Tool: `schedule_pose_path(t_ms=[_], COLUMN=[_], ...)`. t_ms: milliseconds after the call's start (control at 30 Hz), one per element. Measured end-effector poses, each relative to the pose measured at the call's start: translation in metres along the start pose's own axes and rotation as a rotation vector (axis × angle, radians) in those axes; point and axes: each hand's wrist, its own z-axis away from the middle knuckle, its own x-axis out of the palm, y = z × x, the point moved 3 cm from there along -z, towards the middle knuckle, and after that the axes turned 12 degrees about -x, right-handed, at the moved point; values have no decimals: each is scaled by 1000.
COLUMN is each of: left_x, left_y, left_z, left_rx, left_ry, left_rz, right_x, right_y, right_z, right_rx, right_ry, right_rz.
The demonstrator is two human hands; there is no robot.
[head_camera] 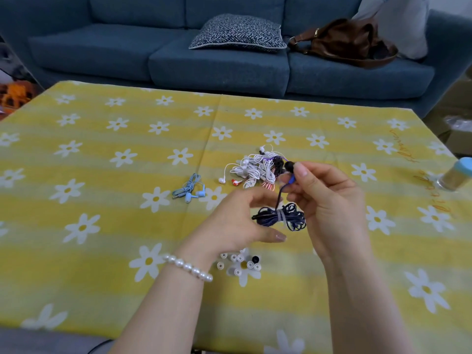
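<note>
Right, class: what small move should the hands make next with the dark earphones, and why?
Probably the left hand rises to the earbud pinched by the right hand, to grip its black tip: a spare black tip already lies among the white tips on the table.

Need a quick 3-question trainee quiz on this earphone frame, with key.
1. Multiple choice: which of the hands pinches the dark earbud? A the left, B the right, C neither.
2. True or false: the light blue earphones lie inside the tangled pile.
3. Fill in: most of the loose ear tips are white; one is ___.

Key
1. B. The right hand pinches it at the fingertips.
2. False. They lie on the cloth apart from the pile, to its left.
3. Black.
</note>
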Motion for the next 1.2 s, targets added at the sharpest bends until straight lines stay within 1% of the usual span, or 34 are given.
schedule_pose_path(t_ms=[67,167,233,300,400,533,567,633,767,867,1033,1100,1200], left_x=[3,0,-6,-15,-33,-69,-78,-90,-100,-103,-104,-104,-102], left_y=[1,0,0,-1,-5,-27,-35,-50,-81,-94,-102,-105,-105], left_z=[1,2,2,3,2,-8,-11,-18,-30,-35,-39,-40,-40], left_rx=[-13,-15,-3,4,-2,-22,-36,-83,-209,-259,-301,-343,-407], left_ry=[-53,-14,25,76,251,610,680,752,797,811,835,830,838], left_rz=[63,88,145,231,339,423,429,400,340,356,324,300,204], right_x=[-2,-12,-21,-27,-25,-14,-12,-10,-10,-14,-28,-31,-32], right_y=[-1,-1,3,9,20,32,35,40,49,54,61,64,69], right_z=[-1,-5,-6,-6,-6,-7,-8,-11,-17,-21,-28,-30,-31], right_rx=[4,26,52,87,147,173,183,195,206,229,259,267,262], right_ry=[30,106,151,145,63,-63,-87,-108,-126,-138,-72,-65,-75], right_rz=[-44,-32,65,214,406,543,566,606,660,677,708,717,736])
